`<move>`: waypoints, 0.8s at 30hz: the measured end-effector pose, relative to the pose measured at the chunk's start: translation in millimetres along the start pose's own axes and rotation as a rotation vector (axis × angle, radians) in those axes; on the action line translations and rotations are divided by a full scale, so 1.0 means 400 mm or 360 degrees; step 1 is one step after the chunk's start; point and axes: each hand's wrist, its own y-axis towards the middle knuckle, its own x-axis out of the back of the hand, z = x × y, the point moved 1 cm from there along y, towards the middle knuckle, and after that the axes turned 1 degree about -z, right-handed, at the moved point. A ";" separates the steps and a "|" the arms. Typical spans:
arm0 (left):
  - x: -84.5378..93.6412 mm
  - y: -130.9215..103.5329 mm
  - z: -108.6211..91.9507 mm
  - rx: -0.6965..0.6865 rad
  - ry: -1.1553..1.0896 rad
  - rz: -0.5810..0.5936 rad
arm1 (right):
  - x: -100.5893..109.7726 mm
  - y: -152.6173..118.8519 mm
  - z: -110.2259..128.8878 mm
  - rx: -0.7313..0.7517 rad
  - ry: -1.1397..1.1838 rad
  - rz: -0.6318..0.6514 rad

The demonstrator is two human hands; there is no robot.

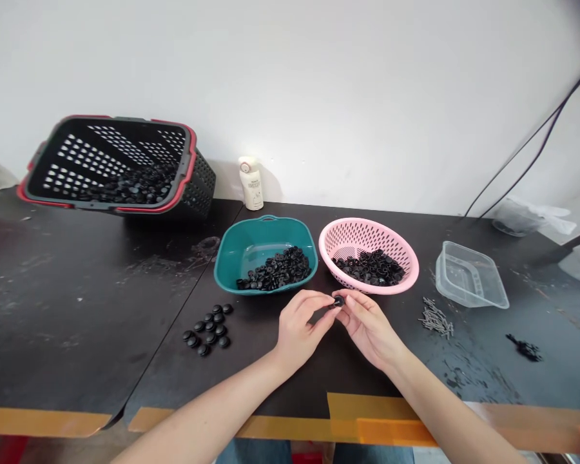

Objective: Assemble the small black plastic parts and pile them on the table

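Between my two hands, just in front of the pink basket [408, 274], is a small round black piece [338, 301]. My left hand [302, 325] pinches its left side with thumb and forefinger. My right hand [370, 325] grips the right side of the same piece. Small black parts [377, 267] fill the lower part of the pink basket. More black parts [283, 267] lie in the teal basin [229, 251] behind my left hand. A group of round black pieces [210, 327] sits on the dark table to the left.
A black basket with red trim [198, 180] holding dark parts stands back left, beside a white bottle [251, 183]. To the right are a clear container [471, 277], a pile of metal pins [435, 319] and a small black cluster [524, 348]. Orange tape [280, 427] lines the front edge.
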 end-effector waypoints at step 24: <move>0.002 0.002 0.014 -0.0045 0.0093 0.0061 | 0.013 0.004 0.001 0.0097 -0.0136 -0.0103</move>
